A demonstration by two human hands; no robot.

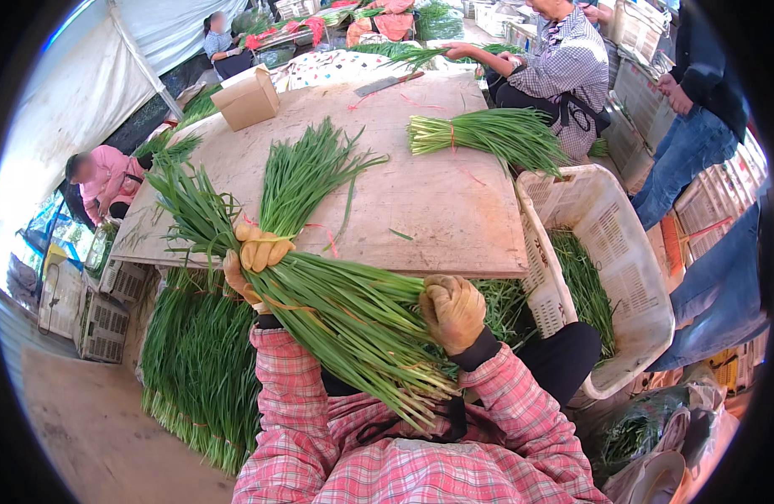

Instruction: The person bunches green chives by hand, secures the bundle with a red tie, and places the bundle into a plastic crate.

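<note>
A big bunch of garlic chives [345, 307] lies slantwise across my lap, leaf tips up to the left and pale stem ends down to the right. My left hand [264, 249], in a tan glove, is wrapped round its leafy part. An orange band [290, 307] shows on the bunch just below that hand. At the stem end my gloved right hand [454, 312] is closed, with some stems running into its curled fingers. Behind the left hand, a second bunch of chives [307, 181] rests on the wooden board [387, 202], with a red tie beside it.
A tied chive bunch [488, 134] lies at the board's far right, a knife [389, 84] and a cardboard box [246, 98] farther back. A white crate [647, 294] holding loose chives stands at right. Stacked bunches [198, 361] sit lower left. Other people work around the board.
</note>
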